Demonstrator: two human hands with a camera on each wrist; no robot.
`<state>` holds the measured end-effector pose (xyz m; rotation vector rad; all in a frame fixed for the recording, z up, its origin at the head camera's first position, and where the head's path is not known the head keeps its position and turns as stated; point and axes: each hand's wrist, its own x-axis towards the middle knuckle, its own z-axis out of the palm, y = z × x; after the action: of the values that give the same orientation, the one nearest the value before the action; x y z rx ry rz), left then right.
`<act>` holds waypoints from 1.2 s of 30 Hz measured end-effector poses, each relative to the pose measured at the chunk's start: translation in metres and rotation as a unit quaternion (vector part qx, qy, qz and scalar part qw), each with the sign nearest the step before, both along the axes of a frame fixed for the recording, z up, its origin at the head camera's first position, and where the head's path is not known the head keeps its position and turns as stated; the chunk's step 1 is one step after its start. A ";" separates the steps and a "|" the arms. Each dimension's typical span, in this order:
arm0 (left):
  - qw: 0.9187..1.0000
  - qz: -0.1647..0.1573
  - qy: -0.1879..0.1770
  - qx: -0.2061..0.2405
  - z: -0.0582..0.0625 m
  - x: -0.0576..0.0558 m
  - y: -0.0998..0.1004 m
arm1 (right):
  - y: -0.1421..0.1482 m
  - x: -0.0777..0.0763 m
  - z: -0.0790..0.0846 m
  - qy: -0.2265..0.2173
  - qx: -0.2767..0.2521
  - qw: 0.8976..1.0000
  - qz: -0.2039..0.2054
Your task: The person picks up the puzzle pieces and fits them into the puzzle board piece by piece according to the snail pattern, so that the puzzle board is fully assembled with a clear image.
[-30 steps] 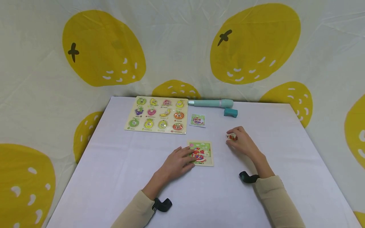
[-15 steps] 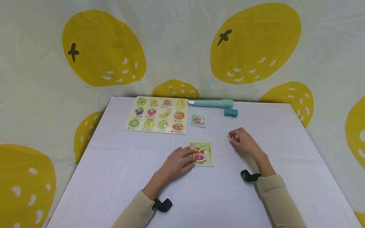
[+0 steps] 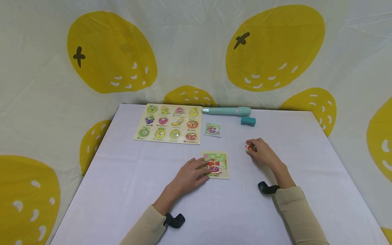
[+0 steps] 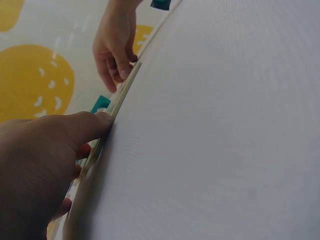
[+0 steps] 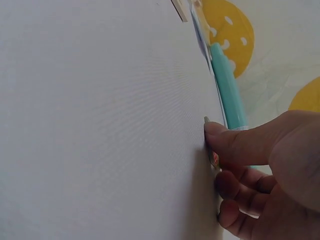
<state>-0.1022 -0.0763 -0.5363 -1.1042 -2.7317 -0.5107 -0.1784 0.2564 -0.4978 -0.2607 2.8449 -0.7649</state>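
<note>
A small square jigsaw board (image 3: pixel 218 157) with a red and green picture lies mid-table; a bare patch shows at its lower right. My left hand (image 3: pixel 190 173) rests on its left side, fingers extended over the picture. In the left wrist view, the left thumb (image 4: pixel 97 124) lies at the edge of the board (image 4: pixel 127 87). To the right of the board, my right hand (image 3: pixel 261 153) pinches a small red, green and white jigsaw piece (image 3: pixel 247 148) between thumb and fingers. In the right wrist view, the piece (image 5: pixel 215 159) is held nearly flat, close over the tablecloth, partly hidden by the thumb.
Behind the jigsaw lies a small picture card (image 3: pixel 212 130). A wooden fruit board (image 3: pixel 167 139) sits at the back left. Along the back edge lie a thick mint-green pen (image 3: pixel 225 111) and a teal bracket-shaped block (image 3: pixel 248 121). A curtain with yellow fruit (image 3: pixel 110 51) hangs behind the table.
My right hand has shifted slightly right, and the piece in its fingers has turned so its green and red face shows differently. My left hand has stayed on the board.
</note>
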 end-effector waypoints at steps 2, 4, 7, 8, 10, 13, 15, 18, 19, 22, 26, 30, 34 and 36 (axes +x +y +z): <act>1.000 0.000 0.001 0.000 0.000 0.000 0.000 | 0.001 0.000 0.000 0.001 0.000 1.000 -0.003; 1.000 0.001 0.001 0.001 0.000 0.000 0.000 | 0.002 0.000 0.000 0.001 0.001 1.000 -0.008; 1.000 0.001 0.000 0.000 -0.001 0.000 0.000 | 0.004 0.000 -0.001 0.006 0.001 1.000 -0.010; 1.000 0.001 -0.001 -0.001 -0.001 0.000 0.000 | 0.004 0.000 -0.001 0.005 0.001 1.000 -0.012; 1.000 0.002 -0.004 -0.003 -0.001 0.001 0.000 | 0.004 0.000 -0.002 0.003 0.001 1.000 -0.015; 1.000 0.003 -0.007 -0.006 0.000 0.001 0.000 | 0.005 0.001 -0.003 0.000 -0.003 1.000 -0.023; 1.000 0.003 -0.007 -0.006 0.000 0.001 0.000 | 0.005 0.000 -0.003 0.001 -0.008 1.000 -0.026; 1.000 0.003 -0.008 -0.005 0.000 0.001 0.000 | 0.006 0.000 -0.003 0.005 -0.016 0.999 -0.029; 1.000 0.003 -0.008 -0.005 0.000 0.001 0.001 | 0.006 0.000 -0.003 0.009 -0.018 0.999 -0.028; 1.000 0.002 -0.006 -0.003 0.000 0.001 0.001 | 0.007 0.001 -0.002 0.019 -0.026 0.999 -0.023; 1.000 -0.001 0.005 0.006 0.000 0.001 0.000 | 0.008 0.003 0.001 0.033 -0.038 0.999 -0.017; 1.000 -0.002 0.008 0.015 0.000 0.000 0.000 | 0.006 0.007 0.006 0.042 -0.048 0.998 -0.010; 1.000 -0.001 0.006 0.015 0.000 0.000 0.000 | 0.002 0.011 0.010 0.047 -0.053 0.997 -0.002; 1.000 0.000 0.007 0.015 -0.001 0.000 0.000 | -0.001 0.013 0.012 0.046 -0.055 0.997 0.003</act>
<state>-0.1026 -0.0762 -0.5368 -1.0967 -2.7027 -0.5386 -0.1652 0.2553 -0.4858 -0.3286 2.8894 -0.9334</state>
